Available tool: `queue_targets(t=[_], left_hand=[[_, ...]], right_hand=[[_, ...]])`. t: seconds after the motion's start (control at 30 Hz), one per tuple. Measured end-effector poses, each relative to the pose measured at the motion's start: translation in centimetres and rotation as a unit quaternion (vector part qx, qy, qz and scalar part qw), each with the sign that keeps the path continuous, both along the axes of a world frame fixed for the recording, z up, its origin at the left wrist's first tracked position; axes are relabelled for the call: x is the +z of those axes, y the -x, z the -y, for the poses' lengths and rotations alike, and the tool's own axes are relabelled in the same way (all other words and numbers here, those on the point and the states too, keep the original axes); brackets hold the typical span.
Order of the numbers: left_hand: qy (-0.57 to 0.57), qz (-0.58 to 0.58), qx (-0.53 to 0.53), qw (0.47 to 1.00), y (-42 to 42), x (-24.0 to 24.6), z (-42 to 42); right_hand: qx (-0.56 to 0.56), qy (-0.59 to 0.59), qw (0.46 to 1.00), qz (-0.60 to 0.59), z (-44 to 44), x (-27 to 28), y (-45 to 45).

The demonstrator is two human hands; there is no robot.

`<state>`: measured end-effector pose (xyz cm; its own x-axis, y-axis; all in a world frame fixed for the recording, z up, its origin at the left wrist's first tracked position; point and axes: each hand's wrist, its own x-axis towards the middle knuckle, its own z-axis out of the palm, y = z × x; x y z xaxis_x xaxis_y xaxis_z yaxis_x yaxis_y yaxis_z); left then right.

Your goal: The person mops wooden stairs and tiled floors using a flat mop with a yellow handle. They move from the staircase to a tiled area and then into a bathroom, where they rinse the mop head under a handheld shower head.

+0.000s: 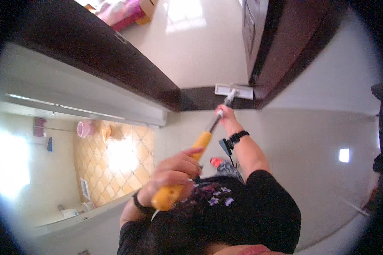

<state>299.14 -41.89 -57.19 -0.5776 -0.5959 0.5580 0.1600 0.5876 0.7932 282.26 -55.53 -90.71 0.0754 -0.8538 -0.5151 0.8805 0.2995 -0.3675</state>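
Observation:
I hold a flat floor mop with a long pole. My left hand [178, 170] is wrapped around its yellow handle grip [203, 140] near my chest, with the grip's rounded end sticking out below the fist. Farther down, my right hand [226, 115] grips the grey metal pole [215, 122] close to the mop head. The white rectangular mop head [221, 89] lies across the dark threshold strip [198, 98] of a doorway, close to the right door frame. Any pad beneath the mop head is hidden.
Dark wooden door frames [140, 83] flank the opening, and a panelled door [250, 28] stands at the right. Pale glossy tiles [191, 54] continue beyond. On my left, a side room with yellow tiles [140, 156] holds a pink bucket [85, 129]. My foot [215, 161] is below me.

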Motion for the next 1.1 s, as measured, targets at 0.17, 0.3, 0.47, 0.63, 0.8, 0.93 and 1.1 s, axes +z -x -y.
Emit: queue_targets(t=[0.17,0.3,0.47,0.63,0.8,0.93,1.1], left_hand=[[-0.01,0.004,-0.084,0.996,0.7,-1.2,-0.2],[-0.011,0.038,-0.111,0.993,0.4,0.0,3.2],[-0.051,0.018,-0.055,0.997,-3.2,3.5,3.3],[-0.083,-0.046,-0.016,0.995,-7.2,2.8,-3.0],[-0.111,-0.141,0.067,0.982,-11.9,3.6,-7.6],[-0.046,-0.113,-0.031,0.992,-16.3,4.5,-11.9],[-0.054,-0.036,-0.243,0.968,-23.6,8.1,-17.5]], right_hand=[[0.071,-0.063,0.993,-0.071,0.5,-1.2,1.9],[0.047,-0.039,0.995,-0.075,0.9,-1.4,1.7],[0.012,-0.026,0.999,-0.024,-0.9,-0.7,-1.6],[0.063,-0.095,0.993,-0.01,-6.8,0.9,-5.5],[0.295,-0.128,0.946,-0.045,-11.9,4.3,-8.7],[0.48,-0.107,0.862,-0.122,-16.1,7.1,-13.6],[0.638,-0.113,0.755,-0.099,-22.2,8.5,-23.1]])
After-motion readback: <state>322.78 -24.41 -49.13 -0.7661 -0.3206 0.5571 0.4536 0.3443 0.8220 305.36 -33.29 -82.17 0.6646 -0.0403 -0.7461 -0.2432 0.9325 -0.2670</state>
